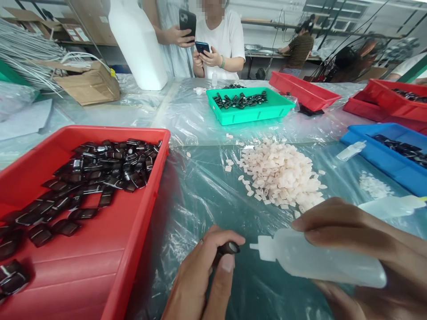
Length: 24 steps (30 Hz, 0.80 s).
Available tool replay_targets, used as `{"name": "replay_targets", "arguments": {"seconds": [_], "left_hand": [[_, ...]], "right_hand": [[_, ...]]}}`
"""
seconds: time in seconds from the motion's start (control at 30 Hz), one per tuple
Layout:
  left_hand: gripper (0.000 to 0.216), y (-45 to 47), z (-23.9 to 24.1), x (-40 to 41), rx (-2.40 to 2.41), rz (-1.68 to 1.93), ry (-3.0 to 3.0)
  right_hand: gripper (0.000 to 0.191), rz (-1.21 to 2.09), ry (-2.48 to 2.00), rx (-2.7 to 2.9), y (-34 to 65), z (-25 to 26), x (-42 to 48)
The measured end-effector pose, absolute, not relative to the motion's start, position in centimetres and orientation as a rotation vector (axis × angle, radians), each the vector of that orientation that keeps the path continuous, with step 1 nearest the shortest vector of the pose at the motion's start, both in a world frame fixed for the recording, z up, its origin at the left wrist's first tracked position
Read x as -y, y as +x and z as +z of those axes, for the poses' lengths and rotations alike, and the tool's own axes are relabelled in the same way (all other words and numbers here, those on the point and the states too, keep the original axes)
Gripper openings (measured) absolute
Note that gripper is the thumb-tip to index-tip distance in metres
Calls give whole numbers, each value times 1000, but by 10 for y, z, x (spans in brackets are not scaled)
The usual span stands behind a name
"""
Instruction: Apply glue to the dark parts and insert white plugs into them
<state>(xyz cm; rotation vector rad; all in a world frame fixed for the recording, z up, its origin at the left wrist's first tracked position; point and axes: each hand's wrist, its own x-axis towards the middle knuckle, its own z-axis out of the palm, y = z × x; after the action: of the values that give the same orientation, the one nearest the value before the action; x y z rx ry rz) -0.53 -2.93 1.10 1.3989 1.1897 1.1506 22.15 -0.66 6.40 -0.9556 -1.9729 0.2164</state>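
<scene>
Between the thumb and forefinger of my left hand is a small dark brown, glossy piece with a pale round end facing right. My right hand grips a translucent squeeze bottle tipped on its side. Its white nozzle points left at the brown piece, with a small gap between them. Beyond my hands lies a heap of small off-white plastic pieces on the plastic-covered table. To the left, a red tray holds many similar dark pieces.
A green tray of dark pieces sits farther back, near a red tray. At right are a blue tray and another squeeze bottle. A large white jug stands at back left. Two people with phones stand across the table.
</scene>
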Motion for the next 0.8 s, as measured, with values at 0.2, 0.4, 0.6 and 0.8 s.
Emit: {"name": "replay_targets", "arguments": {"seconds": [0.2, 0.4, 0.6, 0.8], "left_hand": [[26, -2, 13, 23, -1033, 1176, 1208], [13, -5, 16, 17, -1007, 1190, 1121], [14, -7, 11, 15, -937, 1213, 1103], [23, -11, 13, 13, -954, 1209, 1196]], "right_hand": [[37, 269, -813, 2151, 223, 69, 0], [41, 379, -780, 2074, 220, 70, -2], [40, 392, -745, 2132, 221, 66, -2], [40, 436, -743, 2172, 223, 64, 1]]}}
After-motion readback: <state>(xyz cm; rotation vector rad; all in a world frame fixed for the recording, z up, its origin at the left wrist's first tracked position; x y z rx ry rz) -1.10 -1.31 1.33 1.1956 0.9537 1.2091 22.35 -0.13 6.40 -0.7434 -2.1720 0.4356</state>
